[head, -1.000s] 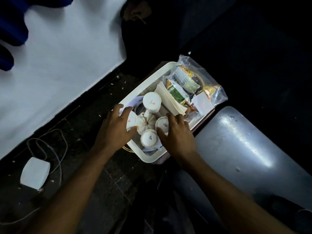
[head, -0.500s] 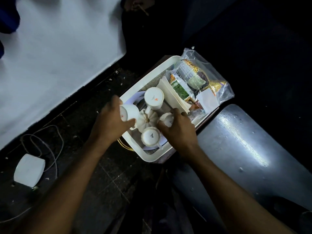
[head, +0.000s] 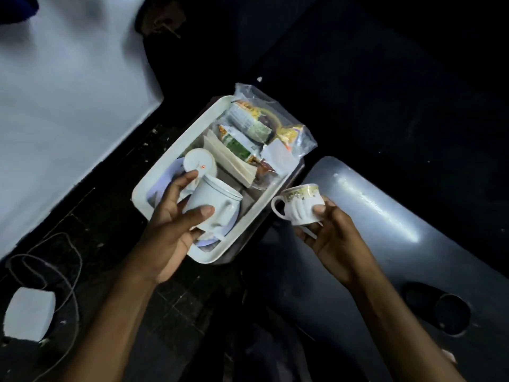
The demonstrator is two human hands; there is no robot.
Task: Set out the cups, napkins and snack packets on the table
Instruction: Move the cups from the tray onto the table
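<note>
Partly, left hand point(head: 168, 232) and its mug point(head: 212, 205) hide saucers point(head: 165, 186) in the tray point(head: 179, 146).

No text can be read — print on the snack packets point(head: 248, 128) at the tray's point(head: 177, 150) far end is blurred

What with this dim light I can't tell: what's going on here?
A person is unpacking a white tray. The left hand holds a white mug above it; the right hand holds a ribbed cup off the tray's right side. An upturned cup, the napkins and the bagged snack packets lie in the tray, not yet set out.
</note>
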